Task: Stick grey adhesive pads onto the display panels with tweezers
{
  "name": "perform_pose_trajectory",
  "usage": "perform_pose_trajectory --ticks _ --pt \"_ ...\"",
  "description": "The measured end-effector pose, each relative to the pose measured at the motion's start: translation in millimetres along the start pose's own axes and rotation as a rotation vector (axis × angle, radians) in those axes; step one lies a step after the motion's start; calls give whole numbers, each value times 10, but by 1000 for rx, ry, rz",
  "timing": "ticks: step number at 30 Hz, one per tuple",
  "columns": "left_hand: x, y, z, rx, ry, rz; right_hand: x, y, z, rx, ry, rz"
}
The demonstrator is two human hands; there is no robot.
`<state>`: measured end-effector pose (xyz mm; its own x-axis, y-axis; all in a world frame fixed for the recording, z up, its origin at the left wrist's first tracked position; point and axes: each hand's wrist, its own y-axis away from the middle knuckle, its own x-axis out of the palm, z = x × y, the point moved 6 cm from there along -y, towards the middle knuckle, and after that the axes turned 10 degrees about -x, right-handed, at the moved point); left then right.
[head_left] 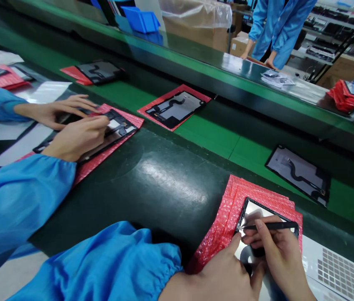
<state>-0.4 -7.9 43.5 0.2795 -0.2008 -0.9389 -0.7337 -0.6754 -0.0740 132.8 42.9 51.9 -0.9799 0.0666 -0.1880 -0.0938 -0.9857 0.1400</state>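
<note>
Nearest the camera, a blue sleeve [110, 267] fills the bottom centre of the frame, leading to the left hand [217, 274], whose index finger touches the left edge of a screen panel [253, 209] at lower right; I cannot tell whether it grips. The right hand [278, 246] pinches black tweezers [277, 225] between thumb and fingers, their tips close to that index finger. The panel lies on stacked red bubble wrap [222, 223], with a white sheet of silver squares [346, 267] beside it. At left, a co-worker's hands [79, 136] work over another panel. Beyond, a green belt [214, 138] carries three more panels, and a person in a blue coat [264, 35] stands at upper right.
</note>
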Motion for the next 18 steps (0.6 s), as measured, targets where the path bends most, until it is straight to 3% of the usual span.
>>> perform_pose_trajectory --ticks 9,18 --pt "-125 -65 57 63 27 4 9 -29 -42 -7 47 69" --pt "-423 -230 30 262 -79 62 40 -60 3 -47 -96 -66"
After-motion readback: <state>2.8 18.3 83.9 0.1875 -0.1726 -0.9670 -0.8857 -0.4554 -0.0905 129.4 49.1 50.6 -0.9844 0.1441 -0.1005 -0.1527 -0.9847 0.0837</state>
